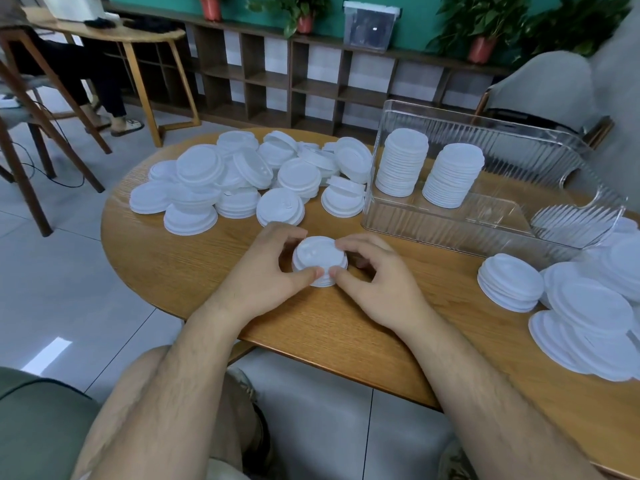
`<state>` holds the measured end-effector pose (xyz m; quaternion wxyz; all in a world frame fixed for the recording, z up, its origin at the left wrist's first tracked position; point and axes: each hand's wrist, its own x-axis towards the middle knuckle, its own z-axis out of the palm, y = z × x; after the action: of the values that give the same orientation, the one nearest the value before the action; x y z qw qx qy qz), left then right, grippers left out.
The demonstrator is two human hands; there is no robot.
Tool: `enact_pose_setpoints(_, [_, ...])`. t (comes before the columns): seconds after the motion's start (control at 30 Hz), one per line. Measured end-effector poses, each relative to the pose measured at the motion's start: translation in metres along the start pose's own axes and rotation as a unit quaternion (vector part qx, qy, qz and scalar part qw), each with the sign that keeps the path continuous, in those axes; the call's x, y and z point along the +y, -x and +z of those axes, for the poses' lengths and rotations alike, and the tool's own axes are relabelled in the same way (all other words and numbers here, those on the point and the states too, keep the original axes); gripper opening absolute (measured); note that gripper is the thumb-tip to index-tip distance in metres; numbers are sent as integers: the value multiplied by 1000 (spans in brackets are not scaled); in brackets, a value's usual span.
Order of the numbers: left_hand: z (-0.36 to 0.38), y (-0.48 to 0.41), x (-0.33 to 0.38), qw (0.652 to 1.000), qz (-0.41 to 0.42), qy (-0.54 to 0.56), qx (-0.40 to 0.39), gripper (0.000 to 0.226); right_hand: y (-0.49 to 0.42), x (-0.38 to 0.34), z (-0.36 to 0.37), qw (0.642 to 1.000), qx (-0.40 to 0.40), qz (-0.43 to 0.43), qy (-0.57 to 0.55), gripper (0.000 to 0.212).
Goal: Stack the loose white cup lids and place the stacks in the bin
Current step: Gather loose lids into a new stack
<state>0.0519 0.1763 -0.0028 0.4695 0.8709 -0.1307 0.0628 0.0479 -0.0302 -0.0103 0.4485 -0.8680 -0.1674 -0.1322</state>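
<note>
On the wooden table (180, 265), left hand (266, 268) and right hand (377, 275) both grip a short lid stack (317, 254).

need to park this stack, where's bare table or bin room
Bare wooden table left of the left hand, before the heap of loose white plastic lids. Floor of the clear ribbed plastic bin right of its two lid stacks. Crowded: that heap, right-edge lid pile.

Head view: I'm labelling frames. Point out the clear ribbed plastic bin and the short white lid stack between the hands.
Clear ribbed plastic bin (450, 233): head view, bare front wall.
Short white lid stack (318, 251): head view, top lid's centre.
</note>
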Motion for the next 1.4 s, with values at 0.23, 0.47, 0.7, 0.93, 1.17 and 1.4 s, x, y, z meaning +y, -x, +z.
enact_pose_setpoints(0.23, [-11,-19,-5,984,-44,-52,166,47,-52,-26,4,998,-32,33,44,40])
enact_pose_setpoints(0.47, [-9,-32,-13,981,-111,-43,151,33,-92,-29,30,985,-121,74,99,34])
enact_pose_setpoints(0.7, [-9,-34,-6,980,-95,70,162,27,-85,-21,29,993,-79,69,59,27])
enact_pose_setpoints(0.93, [-1,-26,8,979,-74,109,155,49,-48,-21,6,998,5,60,13,36])
enact_pose_setpoints(1.17, [6,-14,19,990,-44,114,74,51,-19,-7,-15,999,38,34,6,44])
enact_pose_setpoints(1.4, [3,1,13,999,-26,40,25,54,-8,-1,-17,999,-22,34,-13,34])
